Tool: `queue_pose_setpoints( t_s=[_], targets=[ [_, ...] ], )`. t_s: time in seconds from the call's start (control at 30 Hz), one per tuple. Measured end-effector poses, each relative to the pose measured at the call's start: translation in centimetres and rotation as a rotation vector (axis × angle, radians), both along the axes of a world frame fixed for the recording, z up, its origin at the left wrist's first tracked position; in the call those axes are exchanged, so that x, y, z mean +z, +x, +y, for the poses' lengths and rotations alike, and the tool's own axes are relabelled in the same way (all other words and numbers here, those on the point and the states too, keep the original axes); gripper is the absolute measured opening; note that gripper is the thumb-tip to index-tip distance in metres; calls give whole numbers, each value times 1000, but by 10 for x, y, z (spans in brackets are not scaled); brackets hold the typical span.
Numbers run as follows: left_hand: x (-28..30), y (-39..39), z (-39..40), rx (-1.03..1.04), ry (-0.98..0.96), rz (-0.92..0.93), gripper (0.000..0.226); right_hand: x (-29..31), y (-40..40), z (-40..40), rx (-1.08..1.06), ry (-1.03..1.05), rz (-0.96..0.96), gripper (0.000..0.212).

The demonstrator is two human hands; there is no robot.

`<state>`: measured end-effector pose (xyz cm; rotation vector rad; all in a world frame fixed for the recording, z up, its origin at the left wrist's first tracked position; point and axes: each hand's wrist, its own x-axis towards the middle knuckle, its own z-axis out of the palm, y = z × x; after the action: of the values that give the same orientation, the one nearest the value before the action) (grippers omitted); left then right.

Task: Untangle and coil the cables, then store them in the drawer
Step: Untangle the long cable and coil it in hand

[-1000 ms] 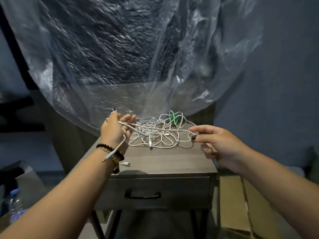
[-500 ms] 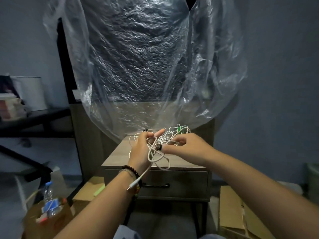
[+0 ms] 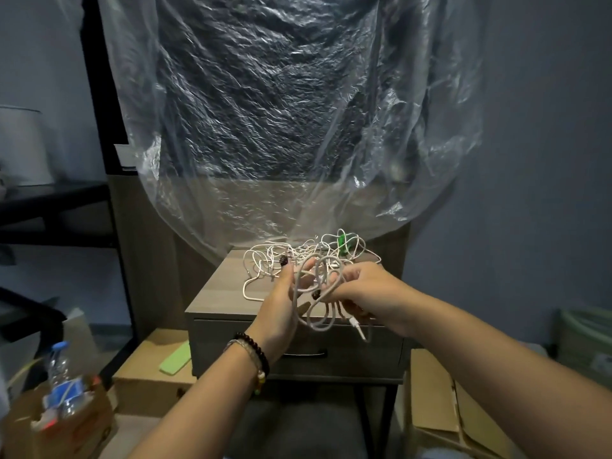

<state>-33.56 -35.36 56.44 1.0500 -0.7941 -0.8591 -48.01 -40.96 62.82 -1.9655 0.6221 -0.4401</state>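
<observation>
A tangle of white cables [image 3: 281, 260] with a green piece [image 3: 341, 242] lies on top of a grey wooden nightstand [image 3: 218, 293]. In front of it I hold one white cable [image 3: 318, 321] wound into loose loops. My left hand [image 3: 281, 313] grips the loops from the left. From the right, my right hand [image 3: 367, 293] pinches the same cable, and its white plug [image 3: 357, 327] dangles below. The nightstand's drawer [image 3: 381, 352] is closed, its dark handle partly hidden by my left wrist.
A big clear plastic sheet [image 3: 298, 111] hangs behind the nightstand. Cardboard boxes [image 3: 149, 369] sit on the floor at left and right. A water bottle [image 3: 61, 369] stands in a box at lower left. A dark shelf [image 3: 49, 200] is at the left.
The hands came together: the cable stretched between them a second ago is now gathered into loops. The plug that hung by my left wrist now dangles under my right hand.
</observation>
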Motion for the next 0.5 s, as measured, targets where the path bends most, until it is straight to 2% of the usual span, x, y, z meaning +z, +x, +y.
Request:
queue_pose_setpoints(
  t_s=[0.1,0.2,0.3,0.4,0.5],
  targets=[
    [-16,17,-8,58,10,22,51,-3,15,-32,-74,-10,18,12],
    [-29,45,-21,127,-22,141,52,1,39,-71,-155,-70,5,2],
    [-43,73,-37,221,-32,203,52,4,71,-113,-213,-165,-27,5],
    [-56,99,-55,326,33,163,39,5,109,-154,-213,-332,10,12],
    [-65,118,-73,378,161,59,26,6,150,-192,-204,-607,113,23]
  ],
)
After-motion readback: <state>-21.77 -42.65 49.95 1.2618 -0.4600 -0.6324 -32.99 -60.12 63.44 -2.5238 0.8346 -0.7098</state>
